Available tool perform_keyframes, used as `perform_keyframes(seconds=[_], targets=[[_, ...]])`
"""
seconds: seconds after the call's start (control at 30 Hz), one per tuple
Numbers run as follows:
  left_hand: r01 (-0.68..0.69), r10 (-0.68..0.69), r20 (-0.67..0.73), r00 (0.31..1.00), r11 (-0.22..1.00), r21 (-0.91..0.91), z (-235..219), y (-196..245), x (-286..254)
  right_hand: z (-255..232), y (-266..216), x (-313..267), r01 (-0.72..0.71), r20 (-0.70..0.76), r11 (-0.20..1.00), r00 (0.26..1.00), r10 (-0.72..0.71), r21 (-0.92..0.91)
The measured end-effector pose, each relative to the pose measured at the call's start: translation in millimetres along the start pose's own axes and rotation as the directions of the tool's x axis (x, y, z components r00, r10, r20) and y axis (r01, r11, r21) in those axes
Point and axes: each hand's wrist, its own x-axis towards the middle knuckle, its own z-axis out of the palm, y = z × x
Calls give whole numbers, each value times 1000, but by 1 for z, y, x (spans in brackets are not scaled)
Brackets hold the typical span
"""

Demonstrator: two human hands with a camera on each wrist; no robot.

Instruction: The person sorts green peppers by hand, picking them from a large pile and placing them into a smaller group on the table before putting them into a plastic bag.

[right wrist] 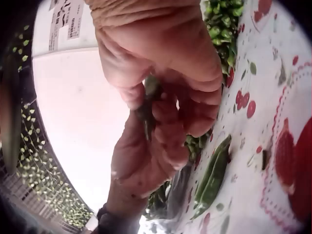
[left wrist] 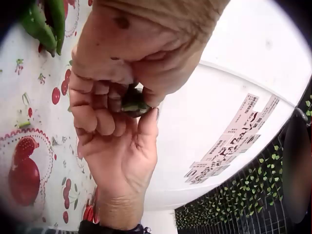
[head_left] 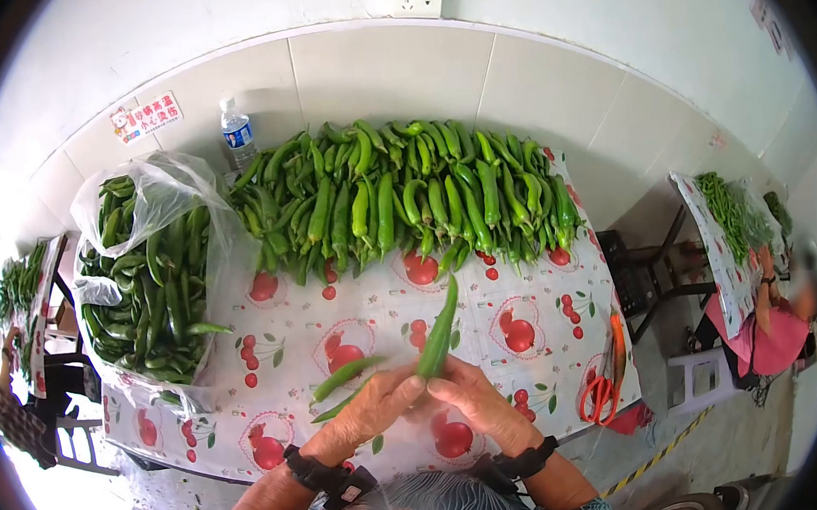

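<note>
Both hands come together over the near part of the table around one long green chili pepper (head_left: 440,333), its tip pointing away toward the pile. My left hand (head_left: 381,401) and my right hand (head_left: 474,400) pinch its near end between thumbs and curled fingers. In the left wrist view the pepper's end (left wrist: 134,103) shows dark between the fingers; the right wrist view shows part of the pepper (right wrist: 150,92) between both hands. Two loose peppers (head_left: 346,378) lie on the tablecloth beside my left hand, one partly hidden by it.
A large heap of green peppers (head_left: 385,190) spreads along the table's far side. At left stands an open plastic bag (head_left: 146,292) full of peppers, with a water bottle (head_left: 237,134) behind it. Red-handled scissors (head_left: 600,398) lie at the right edge. Another person (head_left: 765,334) sits at a table farther right.
</note>
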Motion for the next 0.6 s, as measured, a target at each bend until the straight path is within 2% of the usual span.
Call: perform_keyframes(seconds=[0.03,0.07,0.13,0.23,0.27,0.33,0.37,0.4,0.53,0.6], targets=[[34,-34,5,999,999,-12,-2,-1,1,-4,6,4,-17,-13,1000,1000,17,25],[-23,34,-54,998,980,199,-3,-5,0,-6,6,6,22,-70,1000,997,-21,12],[-89,201,-126,972,802,591,-5,-14,-7,-8,3,10,99,-183,995,978,-102,-24],[-140,497,-233,836,603,785,-25,-14,-19,-26,-24,9,73,-296,993,950,-99,-98],[-73,437,-266,859,619,782,-32,-9,-28,-31,-35,9,37,-358,986,929,-93,-161],[49,370,-311,875,573,818,-43,-14,-39,-51,-47,12,31,-374,981,922,-103,-193],[111,336,-339,879,546,830,-47,-21,-47,-61,-51,15,26,-380,977,919,-106,-211],[149,266,-323,908,515,844,-56,-47,-52,-67,-57,20,40,-378,964,915,-142,-265],[119,380,-311,871,450,885,-54,-73,-57,-76,-81,46,41,-433,948,883,-182,-315],[114,420,-331,845,465,878,-52,-79,-58,-81,-88,62,31,-373,923,909,-185,-384]])
